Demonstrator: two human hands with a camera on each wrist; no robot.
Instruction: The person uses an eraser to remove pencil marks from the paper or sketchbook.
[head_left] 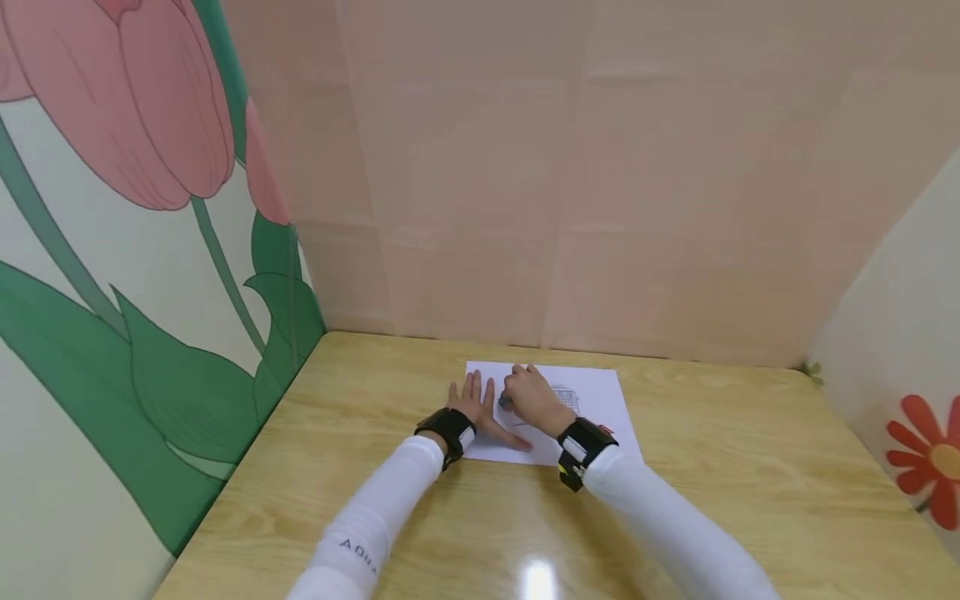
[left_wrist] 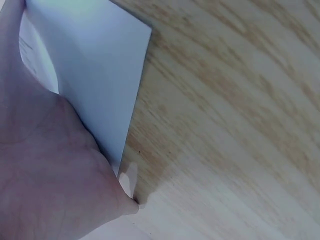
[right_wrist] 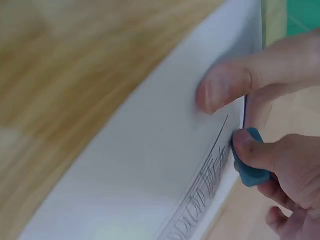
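**Desk editor:** What does the head camera show?

**Photographer:** A person in white sleeves works at a pale wooden desk [head_left: 720, 467]. A white sheet of paper [head_left: 600, 396] lies flat on it, near the far wall, with a faint pencil sketch [head_left: 566, 396] toward its middle.

**Desk editor:** The left hand?

**Photographer:** The left hand [head_left: 474, 402] lies flat on the sheet's left part, fingers straight and spread, pinning the paper to the desk. The left wrist view shows the palm resting on the paper, with the sheet's edge running beside it over bare wood.

**Desk editor:** And the right?

**Photographer:** The right hand [head_left: 529, 395] sits just beside the left, over the sheet. Its grip is pinching a small blue eraser [right_wrist: 248, 165] between thumb and curled fingers. The right wrist view has the eraser pressed against the paper at the end of a row of pencil strokes [right_wrist: 202, 192]. A fingertip of the left hand [right_wrist: 220, 90] is pressed on the paper close above it.

**Desk editor:** Is the eraser touching the drawing?

**Photographer:** It touches the paper right at the pencil lines. The view is blurred, so I cannot tell more.

**Desk editor:** Surroundings?

**Photographer:** Black wrist straps [head_left: 583, 446] on both arms. A panel painted with pink tulips [head_left: 135, 108] stands at left, a plain pinkish wall [head_left: 600, 167] behind, and a panel with a red flower [head_left: 926, 471] at right.
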